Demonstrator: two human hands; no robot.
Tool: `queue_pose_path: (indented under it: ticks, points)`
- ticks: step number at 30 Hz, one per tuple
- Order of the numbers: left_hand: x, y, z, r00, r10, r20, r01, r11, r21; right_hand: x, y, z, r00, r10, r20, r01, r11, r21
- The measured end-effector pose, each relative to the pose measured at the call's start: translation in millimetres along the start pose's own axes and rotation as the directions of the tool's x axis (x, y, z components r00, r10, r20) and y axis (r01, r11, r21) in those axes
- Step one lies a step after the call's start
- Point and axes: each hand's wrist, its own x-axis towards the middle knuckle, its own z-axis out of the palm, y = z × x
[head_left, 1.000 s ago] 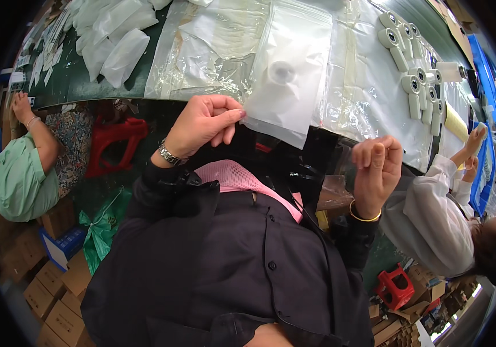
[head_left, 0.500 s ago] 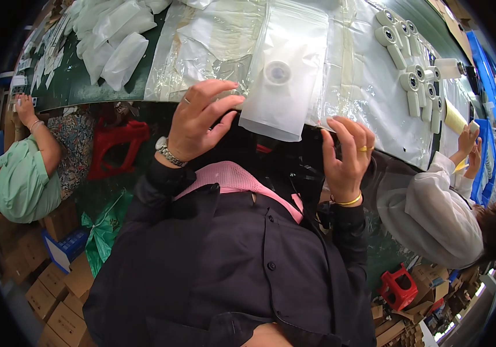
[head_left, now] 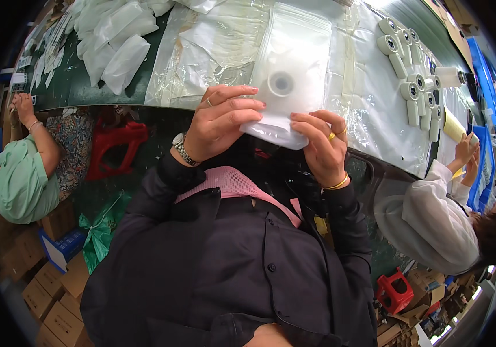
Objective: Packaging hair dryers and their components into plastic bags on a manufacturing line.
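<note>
A frosted white plastic bag [head_left: 297, 52] lies lengthwise before me, its near end hanging over the table edge. Through the film shows a round white part with a grey centre [head_left: 281, 84]. My left hand [head_left: 220, 118] has its fingertips on the bag's near left edge, the thumb hidden. At the near right corner, the fingers of my right hand [head_left: 322, 139] close over the film. The bag's near end is bent and creased between the two hands. More flat bags seem to be stacked beneath it.
White handheld devices with round heads [head_left: 414, 87] stand in rows at the right. Filled white bags [head_left: 123, 58] are heaped at the far left. Clear plastic sheeting [head_left: 369, 110] covers part of the green table. Co-workers sit at left [head_left: 25, 173] and right [head_left: 433, 220].
Both hands have moved inward onto the bag's near end, which they now grip; before, they were apart from it. The near end has bent.
</note>
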Motion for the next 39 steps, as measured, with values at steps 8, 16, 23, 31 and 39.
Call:
queue_pose_path:
  ticks: [8,16,23,31,39]
  points:
    - [22,14,16,0.882,-0.442,-0.161,0.4,0.885,-0.239,16,-3,8,0.931,0.349,-0.107,-0.324,0.925,0.201]
    - [46,11,39,0.651,-0.736,-0.187,0.617,0.656,-0.435,23,1,29,0.75,0.633,-0.193,-0.558,0.761,0.33]
    - [49,2,48,0.613,-0.764,-0.199,0.637,0.627,-0.449,30,8,38,0.817,0.495,-0.297,-0.485,0.867,0.113]
    - [51,2,41,0.607,-0.774,-0.179,0.678,0.623,-0.39,29,7,44,0.823,0.446,-0.352,-0.462,0.886,0.041]
    - [52,-3,36,0.63,-0.764,-0.139,0.707,0.639,-0.303,30,0,39,0.706,0.604,-0.37,-0.562,0.796,0.227]
